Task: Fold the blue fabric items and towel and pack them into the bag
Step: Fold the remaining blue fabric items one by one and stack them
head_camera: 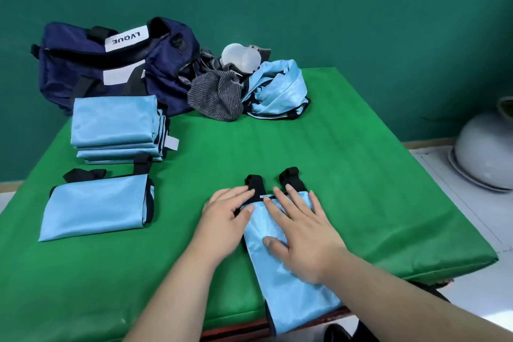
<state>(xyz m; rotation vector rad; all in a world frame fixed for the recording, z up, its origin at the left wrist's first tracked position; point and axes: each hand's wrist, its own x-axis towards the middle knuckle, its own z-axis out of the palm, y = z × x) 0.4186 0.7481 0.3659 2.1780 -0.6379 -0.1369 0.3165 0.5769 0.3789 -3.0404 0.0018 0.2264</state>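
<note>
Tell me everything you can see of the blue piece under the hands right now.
The blue piece is light blue, slightly shiny woven cloth with black edging, folded into a long narrow strip. Two black straps stick out at its far end, curled over. It lies flat on the green mat, with its near end hanging past the mat's front edge. The right hand presses flat on its middle. The left hand rests on its far left edge.

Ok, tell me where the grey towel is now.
Head view: the grey towel lies far back on the table, between the navy bag on its left and a bunched blue fabric on its right.
</note>
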